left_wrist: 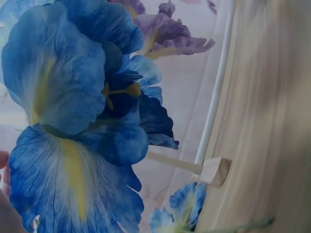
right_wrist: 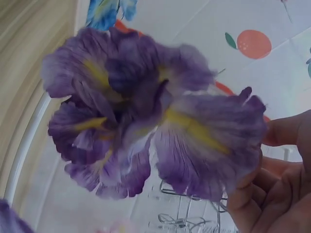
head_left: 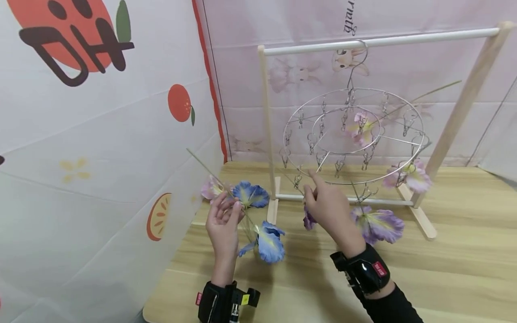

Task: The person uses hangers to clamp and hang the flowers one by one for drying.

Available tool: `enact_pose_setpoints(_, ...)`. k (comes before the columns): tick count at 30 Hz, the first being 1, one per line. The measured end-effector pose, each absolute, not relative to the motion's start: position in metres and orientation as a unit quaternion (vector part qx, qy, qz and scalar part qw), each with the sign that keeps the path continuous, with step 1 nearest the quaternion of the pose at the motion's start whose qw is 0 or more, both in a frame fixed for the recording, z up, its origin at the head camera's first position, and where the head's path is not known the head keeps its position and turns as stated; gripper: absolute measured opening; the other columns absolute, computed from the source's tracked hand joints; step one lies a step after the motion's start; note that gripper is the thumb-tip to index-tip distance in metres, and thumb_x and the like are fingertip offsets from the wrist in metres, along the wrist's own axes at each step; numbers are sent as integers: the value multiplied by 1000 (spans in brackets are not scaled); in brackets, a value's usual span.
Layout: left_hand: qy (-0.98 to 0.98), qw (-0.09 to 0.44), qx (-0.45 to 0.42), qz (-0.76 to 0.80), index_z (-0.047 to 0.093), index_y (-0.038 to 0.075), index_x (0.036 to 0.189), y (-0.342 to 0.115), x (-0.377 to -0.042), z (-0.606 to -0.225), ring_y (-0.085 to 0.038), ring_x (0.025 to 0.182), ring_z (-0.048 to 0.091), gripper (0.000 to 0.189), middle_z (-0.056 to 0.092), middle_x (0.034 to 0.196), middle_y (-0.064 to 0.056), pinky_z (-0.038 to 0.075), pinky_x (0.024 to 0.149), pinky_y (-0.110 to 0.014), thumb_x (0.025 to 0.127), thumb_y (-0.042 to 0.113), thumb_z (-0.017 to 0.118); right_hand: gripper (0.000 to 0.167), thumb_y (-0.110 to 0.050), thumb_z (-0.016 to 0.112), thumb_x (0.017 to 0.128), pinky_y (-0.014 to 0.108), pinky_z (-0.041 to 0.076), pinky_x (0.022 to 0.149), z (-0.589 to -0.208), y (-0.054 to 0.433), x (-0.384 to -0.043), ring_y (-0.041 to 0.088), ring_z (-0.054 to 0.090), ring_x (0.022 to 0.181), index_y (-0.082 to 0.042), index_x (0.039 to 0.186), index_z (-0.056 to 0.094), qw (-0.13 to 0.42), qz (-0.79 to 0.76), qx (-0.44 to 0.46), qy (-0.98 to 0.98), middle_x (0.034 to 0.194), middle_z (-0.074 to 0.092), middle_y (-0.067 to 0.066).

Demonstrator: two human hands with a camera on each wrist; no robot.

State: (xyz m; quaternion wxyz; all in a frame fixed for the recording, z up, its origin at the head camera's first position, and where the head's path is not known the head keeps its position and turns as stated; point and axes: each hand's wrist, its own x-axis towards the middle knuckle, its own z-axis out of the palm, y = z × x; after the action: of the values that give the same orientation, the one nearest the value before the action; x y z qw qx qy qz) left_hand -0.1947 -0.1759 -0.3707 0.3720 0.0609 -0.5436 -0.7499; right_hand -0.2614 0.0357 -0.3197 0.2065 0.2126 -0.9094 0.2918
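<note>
My left hand (head_left: 224, 220) pinches a thin green stem just left of the rack. A blue iris (head_left: 270, 244) hangs beside these fingers, its petals filling much of the left wrist view. A second blue iris (head_left: 250, 195) shows behind it. My right hand (head_left: 329, 204) is at the near left rim of a round wire hanger (head_left: 347, 183), index finger stretched towards a small clip (head_left: 297, 181). A purple iris (head_left: 308, 218) hangs below this hand, its stem running up to the left from the thumb. In the right wrist view, purple petals (right_wrist: 209, 141) cover the fingertips.
The hanger hooks over the white top bar (head_left: 436, 38) of a wooden rack (head_left: 468, 107). Several clips dangle from its rings. Another purple iris (head_left: 381, 224) hangs right of my right hand. Pink irises show at the hanger's middle (head_left: 361, 128), right (head_left: 416, 177) and far left (head_left: 214, 187).
</note>
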Motion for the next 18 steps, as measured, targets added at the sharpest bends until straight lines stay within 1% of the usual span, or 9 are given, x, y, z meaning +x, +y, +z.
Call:
enact_pose_setpoints(2,-552,368,54,-746,57,7,126,-173,-196,-371,-6,75,67,41,67,94,4,62,69,-21,87,4,68,45,-23,49,98,18,20,37,-320,43,-261,9,30,39,-7,140,48,231,289,212,-905,51,56,0)
enact_pose_setpoints(6,-560,361,41,-745,56,6,127,-167,-198,-371,-6,76,67,40,66,95,3,62,70,-20,88,4,67,36,-23,55,96,19,24,37,-321,61,-262,7,34,40,-7,128,60,302,288,211,-884,57,63,3)
enact_pose_setpoints(10,-565,351,38,-746,56,7,126,-160,-199,-372,-5,77,67,40,65,94,4,62,72,-20,88,2,66,29,-22,62,93,17,26,38,-324,78,-262,4,36,40,-5,116,68,366,296,214,-856,53,61,3)
enact_pose_setpoints(13,-568,343,38,-747,56,8,126,-155,-199,-374,-5,77,67,40,65,94,4,62,72,-20,87,3,66,24,-19,64,91,15,26,38,-326,92,-262,5,39,41,-4,109,71,393,296,213,-844,52,60,2)
enact_pose_setpoints(15,-569,338,39,-749,56,8,125,-151,-199,-376,-5,77,67,40,65,94,3,62,71,-20,87,3,67,22,-18,65,90,14,29,40,-326,102,-262,7,43,42,-3,105,72,404,291,211,-841,51,61,3)
enact_pose_setpoints(18,-572,329,40,-750,56,8,124,-146,-199,-378,-5,76,67,39,65,96,0,61,70,-20,87,4,67,20,-15,67,88,13,30,40,-323,116,-261,8,46,42,-1,102,73,417,287,199,-839,51,61,4)
